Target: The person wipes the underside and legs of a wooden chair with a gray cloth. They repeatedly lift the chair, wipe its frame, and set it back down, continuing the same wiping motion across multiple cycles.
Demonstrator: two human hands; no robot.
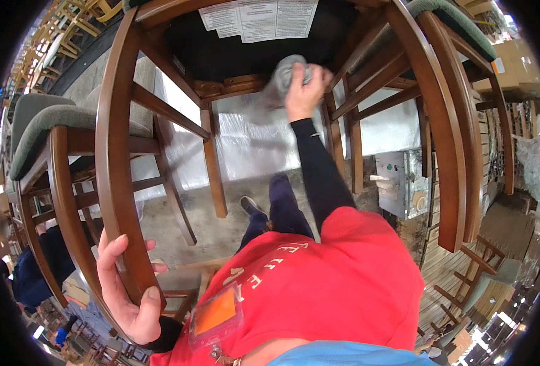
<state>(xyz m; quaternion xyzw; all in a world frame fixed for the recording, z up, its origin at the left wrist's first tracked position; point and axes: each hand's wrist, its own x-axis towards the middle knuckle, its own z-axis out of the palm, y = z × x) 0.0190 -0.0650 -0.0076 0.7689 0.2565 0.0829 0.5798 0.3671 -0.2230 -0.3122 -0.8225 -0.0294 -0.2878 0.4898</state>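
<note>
A brown wooden chair (114, 158) is tipped so that the black underside of its seat (233, 58) faces me and its legs point toward me. Around the end of its left leg curl the fingers and thumb of my left hand (129, 293). My right hand (306, 91) reaches in under the seat, near the right side of the frame. It is closed on a bunched grey cloth (291, 70), partly smeared by motion. White printed labels (261, 18) are stuck on the black underside.
Grey upholstered chairs (78, 119) stand close on the left, and another chair (459, 36) is at the right. Shiny plastic sheeting (245, 143) lies beyond the legs. Cardboard boxes (514, 67) sit at the far right. A person in dark clothes (41, 262) is at the left.
</note>
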